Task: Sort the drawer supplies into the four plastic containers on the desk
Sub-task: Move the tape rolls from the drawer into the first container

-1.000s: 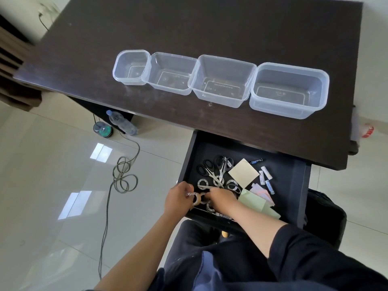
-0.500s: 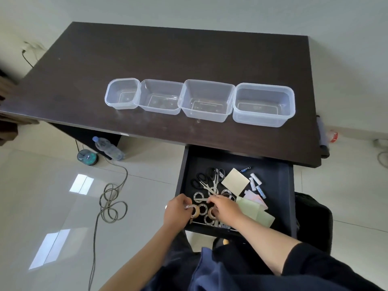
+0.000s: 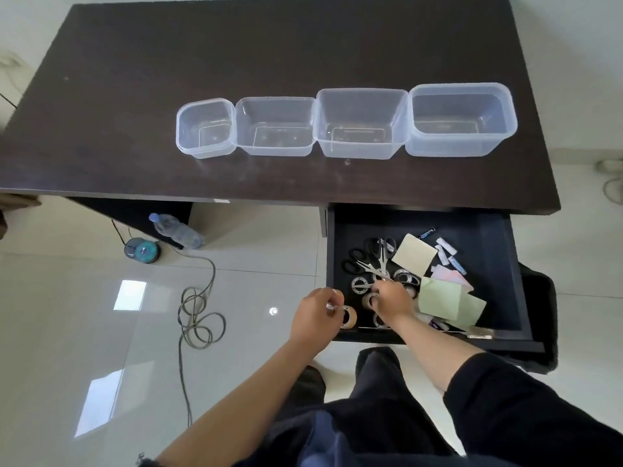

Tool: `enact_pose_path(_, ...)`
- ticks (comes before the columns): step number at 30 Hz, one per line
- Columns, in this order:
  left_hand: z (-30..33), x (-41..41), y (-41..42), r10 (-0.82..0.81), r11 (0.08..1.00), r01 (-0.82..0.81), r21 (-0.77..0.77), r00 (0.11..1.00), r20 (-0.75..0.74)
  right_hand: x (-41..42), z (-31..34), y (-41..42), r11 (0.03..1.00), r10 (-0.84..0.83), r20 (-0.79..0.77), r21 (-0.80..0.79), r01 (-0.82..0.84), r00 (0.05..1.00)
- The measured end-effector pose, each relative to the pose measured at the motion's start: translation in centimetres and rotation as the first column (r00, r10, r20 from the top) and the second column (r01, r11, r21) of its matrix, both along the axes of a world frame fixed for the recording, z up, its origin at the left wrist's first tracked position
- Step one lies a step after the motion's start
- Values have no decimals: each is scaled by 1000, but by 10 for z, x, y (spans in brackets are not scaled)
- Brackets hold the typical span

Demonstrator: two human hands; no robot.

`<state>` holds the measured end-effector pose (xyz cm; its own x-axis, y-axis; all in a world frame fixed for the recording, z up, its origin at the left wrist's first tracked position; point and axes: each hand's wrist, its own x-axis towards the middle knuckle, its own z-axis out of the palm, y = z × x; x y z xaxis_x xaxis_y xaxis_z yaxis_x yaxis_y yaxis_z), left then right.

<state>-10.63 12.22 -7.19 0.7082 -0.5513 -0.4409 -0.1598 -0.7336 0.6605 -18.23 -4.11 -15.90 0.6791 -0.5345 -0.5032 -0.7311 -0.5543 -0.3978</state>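
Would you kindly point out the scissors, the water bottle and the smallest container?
scissors (image 3: 358,256): head view, black handle loop.
water bottle (image 3: 178,230): head view, clear body.
smallest container (image 3: 188,143): head view, left wall.

This looks like a home office or study corner. A dark wooden table (image 3: 135,129) stands against a plain white wall on glossy pale floor tiles (image 3: 84,332). Its open drawer (image 3: 488,237) holds stationery: scissors (image 3: 367,257), tape rolls (image 3: 360,285) and sticky notes (image 3: 414,255). On the floor lie a coiled cable (image 3: 199,318) and a water bottle (image 3: 177,230).
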Motion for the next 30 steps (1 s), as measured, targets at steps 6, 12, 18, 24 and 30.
enact_pose_path(6, 0, 21, 21, -25, 1000, 25, -17, 1000, -14, -8, 26, 7, 986, -164, 83, 19, 163, 983)
enact_pose_path(12, 15, 58, 39, 19, 996, -15, -90, 999, 45, 26, 74, 36, 988, -147, 323, 11, 151, 935)
enact_pose_path(18, 28, 106, 67, 160, 980, -147, -132, 983, 92, 102, 111, 73, 998, -40, 471, 70, 8, 881)
enact_pose_path(24, 49, 178, 85, 255, 960, -225, -164, 948, 189, 192, 140, 94, 992, 17, 582, 89, -84, 813)
enact_pose_path(30, 80, 278, 77, 250, 960, -192, -204, 916, 313, 289, 170, 81, 997, 33, 658, 31, -70, 753)
